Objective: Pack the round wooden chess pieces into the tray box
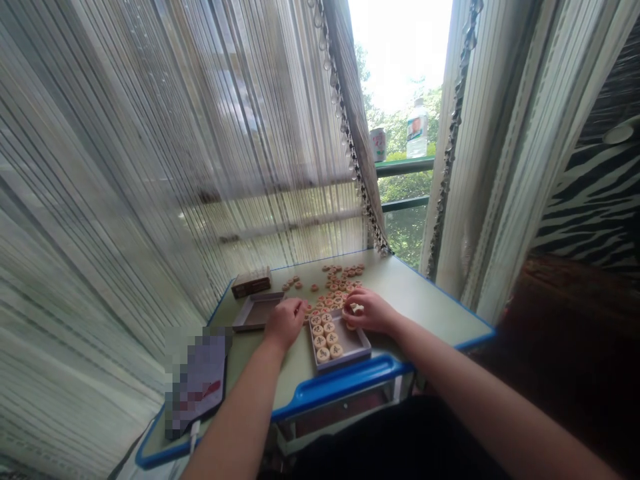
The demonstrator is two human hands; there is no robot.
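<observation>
A shallow open box (359, 353) stands near the table's front edge, with round wooden Chinese chess pieces (319, 342) in two columns along its left side. My right hand (373, 311) is over the box's far right corner, thumb and fingers pinched on a Chinese chess piece (351, 327) that they partly cover. Left of the box, my left hand (285, 325) is closed, its curled fingertips at the near edge of the loose pieces (338, 287). Whatever lies in those fingertips is hidden. The loose pieces spread behind the box in a scattered heap.
A second shallow tray (259, 311) lies left of my left hand, with a small brown box (251, 282) behind it. A tablet-like device (220, 373), partly pixelated, has a white cable (195, 430). Curtains (280, 133) hang behind the table (425, 307); a bottle (417, 130) and can (379, 145) stand on a railing.
</observation>
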